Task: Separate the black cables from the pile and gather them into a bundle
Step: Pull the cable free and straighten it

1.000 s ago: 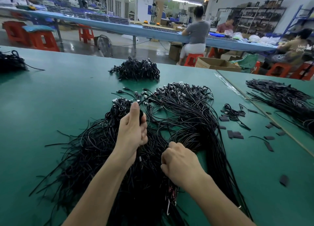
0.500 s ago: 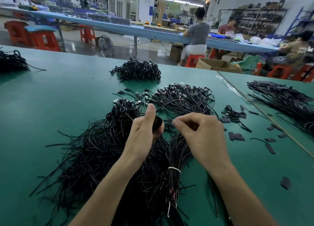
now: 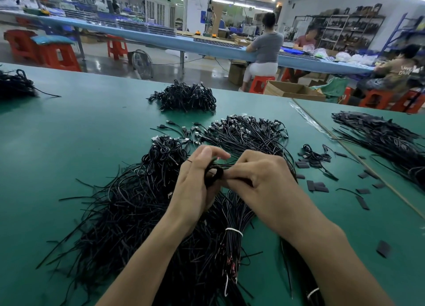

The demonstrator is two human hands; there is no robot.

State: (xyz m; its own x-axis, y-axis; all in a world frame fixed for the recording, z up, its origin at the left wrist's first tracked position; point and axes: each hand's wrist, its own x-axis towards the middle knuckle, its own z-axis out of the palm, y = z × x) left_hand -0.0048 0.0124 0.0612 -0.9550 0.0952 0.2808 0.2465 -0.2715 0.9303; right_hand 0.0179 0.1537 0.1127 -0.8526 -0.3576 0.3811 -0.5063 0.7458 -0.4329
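Both hands meet above the big pile point(image 3: 138, 202) of black cables on the green bench point(image 3: 69, 133). The left hand point(image 3: 195, 183) has its grip curled round a small loop of cable point(image 3: 212, 173), thumb raised over it. The right hand point(image 3: 262, 179) touches the left, its grip pinching the strands beside that loop. Under the right wrist lies a bundle point(image 3: 234, 213) bound with a white tie point(image 3: 234, 231). Another heap point(image 3: 186, 97) sits farther back.

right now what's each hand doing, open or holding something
Left hand: closed round a small bunch of black cables.
Right hand: closed, pinching the same bunch.
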